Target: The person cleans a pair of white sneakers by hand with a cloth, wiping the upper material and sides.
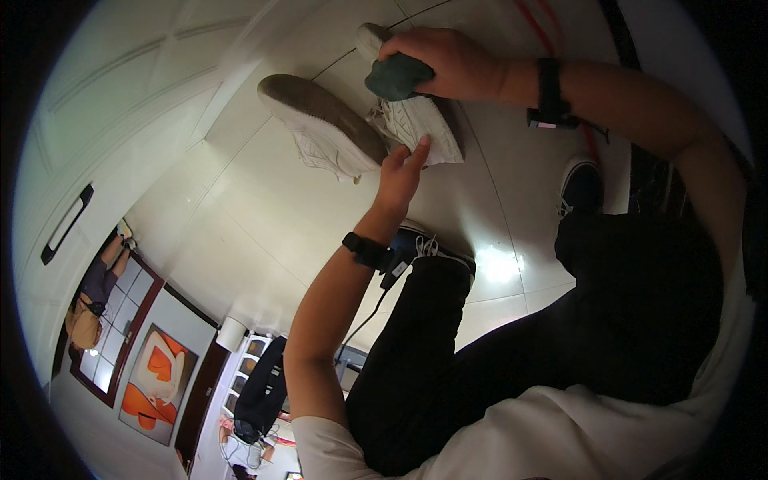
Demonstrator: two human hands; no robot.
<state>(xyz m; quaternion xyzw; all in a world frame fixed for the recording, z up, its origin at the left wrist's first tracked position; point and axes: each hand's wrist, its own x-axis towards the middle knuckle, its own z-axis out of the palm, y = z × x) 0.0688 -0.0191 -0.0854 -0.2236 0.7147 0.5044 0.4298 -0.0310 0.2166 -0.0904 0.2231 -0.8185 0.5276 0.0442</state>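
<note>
My right hand (447,63) is closed on a dark green cloth (399,77), which lies against the upper of a white lace-up sneaker (423,123). With its fingers at that sneaker's heel end, my left hand (405,174) steadies or touches it; the fingertips partly hide the side. Beside it, to the left, a second white sneaker (330,141) lies on its side, its brownish sole (324,105) turned up. Past the cloth a pale rounded end (370,39) shows, probably the first sneaker's toe. Black straps with small devices circle both wrists.
Glossy floor tiles (240,210) surround the shoes. A white panelled door or cabinet front (120,120) with a black handle stands left. My dark shoes (582,186) are near. Red cable or tubing (537,27) runs at the upper right. Two other people (99,288) are farther off, lower left.
</note>
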